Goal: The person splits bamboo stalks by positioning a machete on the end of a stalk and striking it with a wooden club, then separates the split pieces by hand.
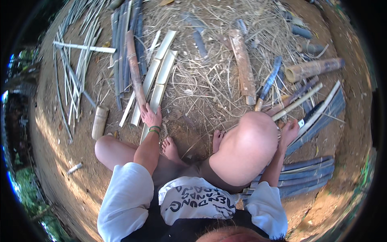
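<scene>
My left hand (pixel 151 116) lies over a pale split bamboo length (pixel 158 93), its fingers stretched toward the far end. Those fingertips meet the near end of a reddish-brown pole (pixel 135 68); whether they press on it I cannot tell. A second split bamboo piece (pixel 150 74), hollow side up, runs alongside. Beyond my right knee, my right hand (pixel 289 132) is closed with curled fingers, close to a dark, narrow object (pixel 312 115) with a light end. What sits inside that grip is partly hidden by the knee.
Thin strips (pixel 82 68) are heaped at far left, with dark bamboo slats (pixel 121 52) beside them. Shavings (pixel 209 80) cover the ground ahead. A weathered wooden block (pixel 243 66), a long-bladed knife (pixel 270 78) and a bamboo tube (pixel 314 69) lie right. Bundled slats (pixel 302 177) rest near my right side.
</scene>
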The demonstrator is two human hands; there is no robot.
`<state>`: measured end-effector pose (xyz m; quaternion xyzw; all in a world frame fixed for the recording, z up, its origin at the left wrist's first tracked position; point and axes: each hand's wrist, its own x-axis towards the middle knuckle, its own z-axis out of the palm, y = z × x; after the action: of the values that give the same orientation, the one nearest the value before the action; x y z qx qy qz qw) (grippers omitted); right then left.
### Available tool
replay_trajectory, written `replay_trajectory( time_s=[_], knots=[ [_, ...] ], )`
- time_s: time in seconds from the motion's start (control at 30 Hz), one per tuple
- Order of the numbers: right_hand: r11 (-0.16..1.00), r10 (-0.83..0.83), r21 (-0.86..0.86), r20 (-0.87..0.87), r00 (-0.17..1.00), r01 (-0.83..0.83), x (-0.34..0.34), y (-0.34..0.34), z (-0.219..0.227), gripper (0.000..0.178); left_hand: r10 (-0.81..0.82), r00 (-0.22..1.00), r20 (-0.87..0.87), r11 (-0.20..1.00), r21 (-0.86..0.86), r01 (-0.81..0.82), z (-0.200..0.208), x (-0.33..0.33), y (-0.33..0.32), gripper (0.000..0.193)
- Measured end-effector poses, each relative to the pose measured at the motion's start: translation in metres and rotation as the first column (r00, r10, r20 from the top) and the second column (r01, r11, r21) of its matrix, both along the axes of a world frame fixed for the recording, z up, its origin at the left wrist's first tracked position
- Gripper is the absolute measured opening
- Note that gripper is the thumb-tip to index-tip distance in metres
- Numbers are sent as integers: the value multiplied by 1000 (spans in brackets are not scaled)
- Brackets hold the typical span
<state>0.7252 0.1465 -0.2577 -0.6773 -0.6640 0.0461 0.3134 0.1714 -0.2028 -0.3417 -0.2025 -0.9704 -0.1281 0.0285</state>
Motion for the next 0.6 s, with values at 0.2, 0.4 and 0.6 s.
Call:
replay_trajectory(
  time_s=[0.2, 0.4, 0.6],
  knots=[
    [803, 470, -497, 187, 863, -330, -73, 29, -68, 55, 42, 993, -109, 999, 17, -40, 10, 11, -26, 73],
    [791, 420, -597, 377, 825, -130, -101, 26, -56, 68, -171, 985, -21, 985, -38, 170, 28, 37, -28, 64],
    [782, 430, -610, 380, 819, -128, -109, 37, -57, 61, 365, 931, 23, 926, 91, -365, 9, 18, -7, 75]
  ],
)
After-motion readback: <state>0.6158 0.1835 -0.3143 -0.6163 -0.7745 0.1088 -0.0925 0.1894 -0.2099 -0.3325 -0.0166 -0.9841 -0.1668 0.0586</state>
